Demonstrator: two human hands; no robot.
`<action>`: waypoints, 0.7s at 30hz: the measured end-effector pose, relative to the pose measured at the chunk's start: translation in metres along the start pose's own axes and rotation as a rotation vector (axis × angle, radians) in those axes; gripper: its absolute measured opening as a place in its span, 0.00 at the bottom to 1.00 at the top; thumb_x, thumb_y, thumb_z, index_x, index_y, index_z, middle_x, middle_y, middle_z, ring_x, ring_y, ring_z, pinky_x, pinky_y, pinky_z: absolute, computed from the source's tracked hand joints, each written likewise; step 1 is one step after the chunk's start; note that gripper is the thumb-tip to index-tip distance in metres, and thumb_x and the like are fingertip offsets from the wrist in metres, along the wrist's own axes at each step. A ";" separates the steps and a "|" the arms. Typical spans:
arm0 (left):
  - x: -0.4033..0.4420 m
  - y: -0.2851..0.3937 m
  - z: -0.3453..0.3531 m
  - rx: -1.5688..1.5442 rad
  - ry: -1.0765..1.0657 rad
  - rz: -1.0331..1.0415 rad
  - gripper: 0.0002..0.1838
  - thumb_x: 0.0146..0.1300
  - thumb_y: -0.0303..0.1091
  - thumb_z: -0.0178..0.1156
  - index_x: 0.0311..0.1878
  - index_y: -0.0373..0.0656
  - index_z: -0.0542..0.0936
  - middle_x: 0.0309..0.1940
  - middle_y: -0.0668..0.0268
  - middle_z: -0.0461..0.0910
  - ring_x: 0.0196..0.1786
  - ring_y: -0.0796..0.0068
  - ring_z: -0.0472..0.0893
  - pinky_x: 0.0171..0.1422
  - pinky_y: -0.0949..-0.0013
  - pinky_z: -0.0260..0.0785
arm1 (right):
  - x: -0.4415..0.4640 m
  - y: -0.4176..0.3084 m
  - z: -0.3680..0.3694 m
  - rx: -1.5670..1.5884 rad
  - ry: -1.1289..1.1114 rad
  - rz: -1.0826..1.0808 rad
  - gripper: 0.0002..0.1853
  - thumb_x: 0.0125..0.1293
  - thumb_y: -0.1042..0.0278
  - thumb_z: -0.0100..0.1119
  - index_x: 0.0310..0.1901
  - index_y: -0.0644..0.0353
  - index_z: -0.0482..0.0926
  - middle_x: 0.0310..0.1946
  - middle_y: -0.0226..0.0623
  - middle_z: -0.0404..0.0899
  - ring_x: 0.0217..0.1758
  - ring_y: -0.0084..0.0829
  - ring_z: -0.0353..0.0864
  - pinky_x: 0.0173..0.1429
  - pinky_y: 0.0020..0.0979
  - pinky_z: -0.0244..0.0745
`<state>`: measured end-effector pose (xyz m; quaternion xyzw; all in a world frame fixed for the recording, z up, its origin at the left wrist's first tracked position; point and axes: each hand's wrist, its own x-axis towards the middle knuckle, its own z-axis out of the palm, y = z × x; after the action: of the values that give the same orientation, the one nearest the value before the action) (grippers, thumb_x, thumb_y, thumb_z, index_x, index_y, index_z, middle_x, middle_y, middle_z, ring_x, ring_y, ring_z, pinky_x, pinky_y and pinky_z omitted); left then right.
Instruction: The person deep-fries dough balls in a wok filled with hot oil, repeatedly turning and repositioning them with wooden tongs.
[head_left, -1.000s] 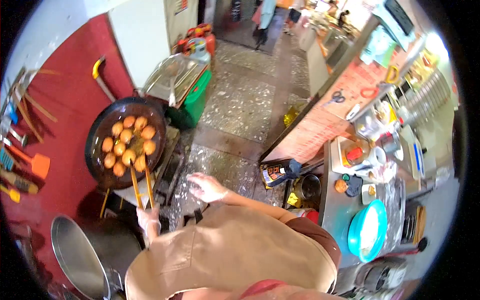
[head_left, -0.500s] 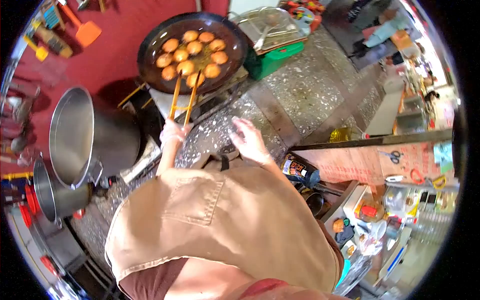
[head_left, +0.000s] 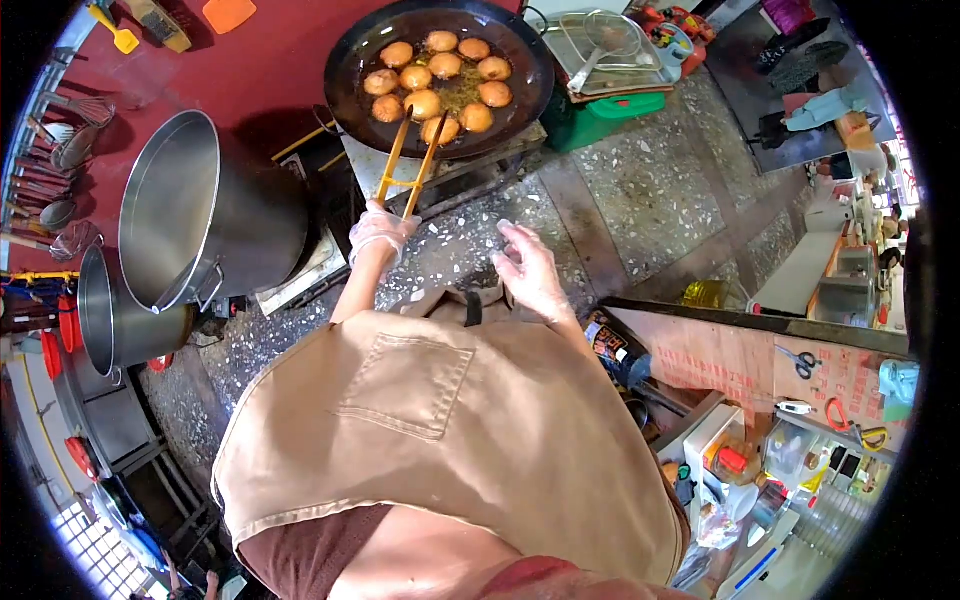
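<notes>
My left hand [head_left: 383, 234], in a clear plastic glove, is closed around long wooden chopsticks [head_left: 403, 183] joined by a crosspiece. Their tips reach into a wide black wok [head_left: 526, 84], at its near edge. Several golden-brown round balls [head_left: 446, 66] sit in bubbling oil there. The tips are beside two of the nearest balls; whether they touch them I cannot tell. My right hand [head_left: 532, 275], also gloved, hovers in front of the apron [head_left: 420, 400]. Its fingers are apart and slightly bent, and it holds nothing.
Left of the wok stand a large steel pot [head_left: 255, 225] and a smaller pot [head_left: 150, 330]. A green container [head_left: 610, 120] with a glass lid [head_left: 615, 45] above it is at the right. A dark bottle [head_left: 615, 348] and a cardboard-covered surface with scissors [head_left: 802, 362] lie nearer on that side.
The view has shifted, so wok, pots and hands appear farther right and higher. The chopsticks stay in my left hand with their tips among the near balls. My right hand remains free.
</notes>
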<state>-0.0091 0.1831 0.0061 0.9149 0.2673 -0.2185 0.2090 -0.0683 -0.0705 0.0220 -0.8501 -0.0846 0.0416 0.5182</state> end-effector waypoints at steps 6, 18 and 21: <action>-0.003 -0.002 -0.003 -0.005 -0.016 -0.017 0.44 0.51 0.59 0.67 0.62 0.37 0.65 0.54 0.49 0.79 0.57 0.54 0.79 0.61 0.61 0.70 | 0.002 0.009 0.003 -0.018 0.025 -0.100 0.23 0.58 0.70 0.64 0.56 0.65 0.75 0.54 0.55 0.76 0.55 0.50 0.78 0.57 0.38 0.75; -0.007 0.002 0.000 -0.045 -0.004 -0.043 0.44 0.51 0.58 0.68 0.63 0.36 0.66 0.55 0.49 0.78 0.58 0.55 0.78 0.62 0.61 0.70 | 0.004 0.004 -0.009 0.027 -0.088 0.043 0.24 0.60 0.68 0.63 0.58 0.64 0.74 0.58 0.55 0.73 0.53 0.46 0.80 0.51 0.35 0.80; -0.006 0.002 0.004 -0.054 0.006 -0.061 0.44 0.51 0.58 0.68 0.62 0.36 0.66 0.54 0.49 0.78 0.58 0.54 0.78 0.61 0.60 0.70 | 0.008 0.022 -0.011 -0.031 -0.082 -0.072 0.25 0.60 0.68 0.64 0.58 0.64 0.73 0.58 0.55 0.73 0.54 0.46 0.79 0.55 0.36 0.78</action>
<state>-0.0135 0.1768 0.0067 0.9009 0.3016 -0.2150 0.2261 -0.0563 -0.0880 0.0078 -0.8520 -0.1369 0.0564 0.5022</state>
